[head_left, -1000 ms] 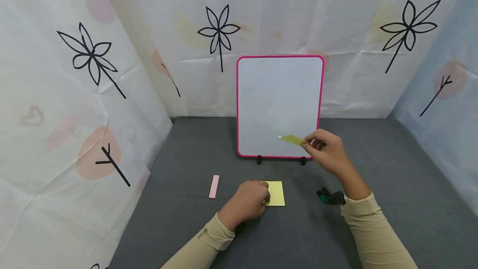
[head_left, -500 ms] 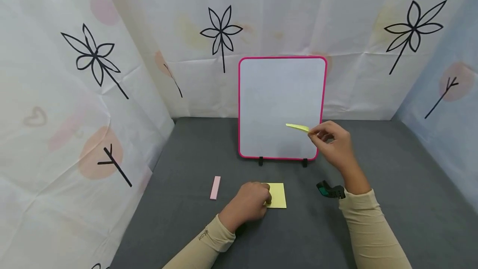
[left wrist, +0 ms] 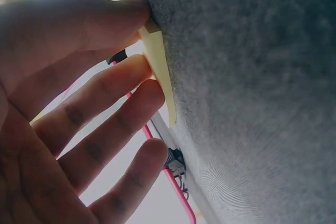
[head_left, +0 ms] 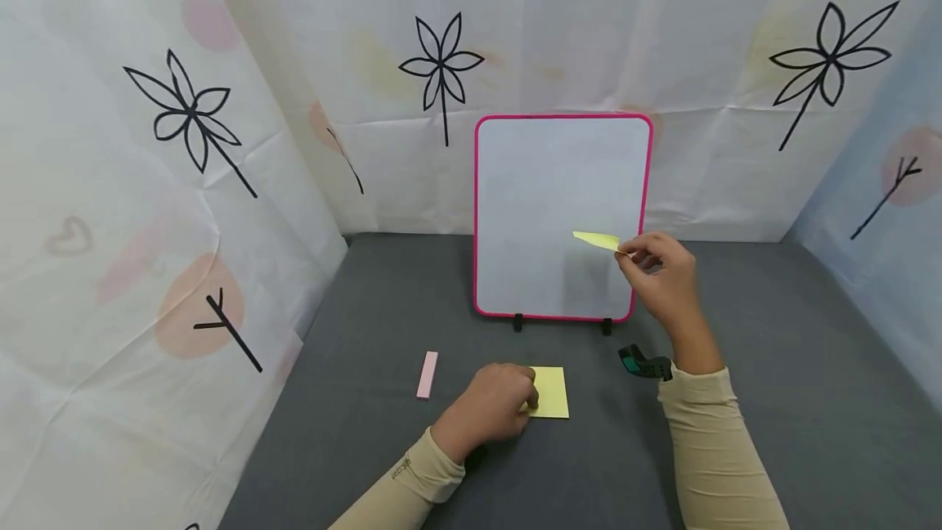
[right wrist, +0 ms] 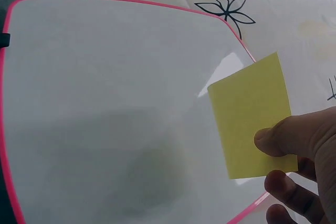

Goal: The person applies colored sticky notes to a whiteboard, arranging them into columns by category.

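Observation:
My right hand [head_left: 662,272] pinches a yellow sticky note [head_left: 594,240] by its edge, in front of a pink-framed whiteboard [head_left: 545,178]. In the right wrist view, the thumb lies across the face of the note [right wrist: 244,114], which is held apart from or just before the board; the gap is hard to judge. On the table, my left hand [head_left: 491,403] holds the left edge of a yellow sticky note pad [head_left: 552,393]. The left wrist view shows the thumb and fingertips at the edge of that pad [left wrist: 159,59].
A narrow pink strip pad [head_left: 427,375] lies left of the left hand on the grey tabletop [head_left: 368,301]. Two black feet [head_left: 518,323] support the whiteboard. Behind it hangs a printed backdrop [head_left: 353,47]. A black strap-like device [head_left: 643,363] sits at the right wrist.
My right hand has risen closer to the whiteboard with the sticky note, and the note has turned in its pinch. The left hand stays at the pad. The head view has shifted slightly.

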Demonstrator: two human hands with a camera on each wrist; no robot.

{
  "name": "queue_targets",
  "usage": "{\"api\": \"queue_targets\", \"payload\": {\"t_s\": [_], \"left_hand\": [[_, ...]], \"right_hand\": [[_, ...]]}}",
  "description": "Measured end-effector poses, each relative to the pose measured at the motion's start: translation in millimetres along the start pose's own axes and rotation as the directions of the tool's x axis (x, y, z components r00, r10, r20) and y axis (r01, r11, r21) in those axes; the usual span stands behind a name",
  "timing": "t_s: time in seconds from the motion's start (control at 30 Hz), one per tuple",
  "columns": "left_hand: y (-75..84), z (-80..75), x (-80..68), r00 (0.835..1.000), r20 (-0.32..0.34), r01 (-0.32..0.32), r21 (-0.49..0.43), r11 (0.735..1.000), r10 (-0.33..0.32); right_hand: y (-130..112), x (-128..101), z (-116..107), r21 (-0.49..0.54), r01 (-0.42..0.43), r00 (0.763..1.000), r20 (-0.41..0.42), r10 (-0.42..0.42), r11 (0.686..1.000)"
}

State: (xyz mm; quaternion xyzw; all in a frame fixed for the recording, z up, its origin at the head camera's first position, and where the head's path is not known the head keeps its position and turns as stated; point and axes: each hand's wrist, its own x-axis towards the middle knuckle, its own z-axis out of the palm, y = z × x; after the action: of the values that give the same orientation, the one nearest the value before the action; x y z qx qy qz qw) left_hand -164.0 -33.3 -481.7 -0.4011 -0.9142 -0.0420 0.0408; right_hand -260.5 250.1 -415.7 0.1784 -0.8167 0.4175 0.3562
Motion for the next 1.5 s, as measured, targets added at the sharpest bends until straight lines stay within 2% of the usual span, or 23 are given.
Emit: {"api": "queue_targets", "payload": {"t_s": [0.2, 0.63, 1.0, 1.27, 1.5], "left_hand": [[4.2, -3.0, 0.1, 1.0, 0.011, -0.004, 0.003, 1.0, 0.004], [4.7, -5.5, -3.9, 1.0, -0.006, 0.029, -0.065, 0.997, -0.03], [4.8, -10.9, -2.3, 0.999, 0.011, 0.052, -0.08, 0.995, -0.051], [4.4, -8.3, -1.0, 0.999, 0.013, 0.047, -0.086, 0.995, -0.046], [3.8, -7.0, 0.7, 0.999, 0.02, 0.044, -0.115, 0.992, -0.042]], "right_hand": [[3, 1, -2, -0.026, -0.023, 1.0, 0.003, 0.023, 0.999], [8, 0, 4, -0.077, -0.028, 0.999, 0.041, 0.031, 0.997], [15, 0, 9, -0.058, -0.022, 0.996, 0.084, 0.026, 0.998], [15, -4, 8, -0.081, -0.071, 0.982, 0.171, 0.084, 0.994], [13, -5, 6, -0.104, -0.073, 0.962, 0.254, 0.098, 0.992]]}}
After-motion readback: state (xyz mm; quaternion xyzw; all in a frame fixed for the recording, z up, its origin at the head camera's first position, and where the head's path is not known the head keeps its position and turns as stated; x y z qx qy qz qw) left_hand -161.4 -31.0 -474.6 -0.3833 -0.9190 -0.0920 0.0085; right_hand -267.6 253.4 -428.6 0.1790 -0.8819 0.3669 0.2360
